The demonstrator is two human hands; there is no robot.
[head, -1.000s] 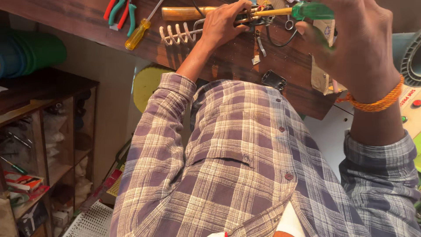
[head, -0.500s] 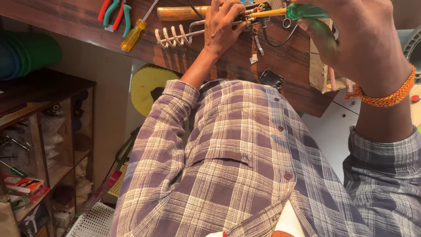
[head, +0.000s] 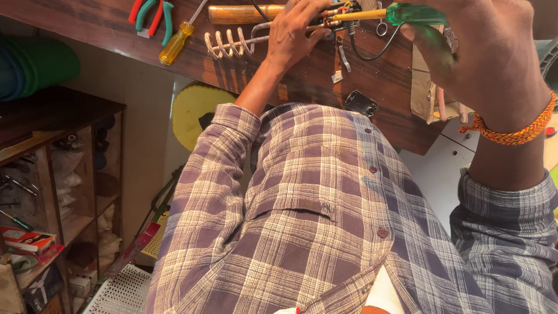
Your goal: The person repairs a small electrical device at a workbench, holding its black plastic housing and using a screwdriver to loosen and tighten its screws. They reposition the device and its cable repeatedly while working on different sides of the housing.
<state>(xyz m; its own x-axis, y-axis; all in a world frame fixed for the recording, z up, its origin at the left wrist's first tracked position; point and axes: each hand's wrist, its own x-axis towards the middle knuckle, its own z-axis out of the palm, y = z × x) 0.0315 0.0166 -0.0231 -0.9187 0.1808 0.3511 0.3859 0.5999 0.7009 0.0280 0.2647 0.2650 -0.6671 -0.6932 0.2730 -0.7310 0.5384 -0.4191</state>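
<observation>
My left hand (head: 296,32) grips the end of a metal coil heating element (head: 229,43) that lies on the dark wooden bench (head: 302,81), pinching it where wires join. My right hand (head: 494,52), with an orange braided wristband, holds a screwdriver with a green see-through handle (head: 415,13). Its yellow shaft (head: 357,15) points left into the terminal by my left fingers. My plaid shirt fills the lower view.
On the bench lie a yellow-handled screwdriver (head: 174,43), red and green pliers (head: 150,13), a wooden handle (head: 244,13), a black wire loop (head: 372,52) and a small dark part (head: 360,103). Cluttered wooden shelves (head: 52,203) stand at left. A yellow disc (head: 192,110) sits below the bench.
The view has shifted slightly; both hands stay at the coil's terminal, with the screwdriver tip held against it.
</observation>
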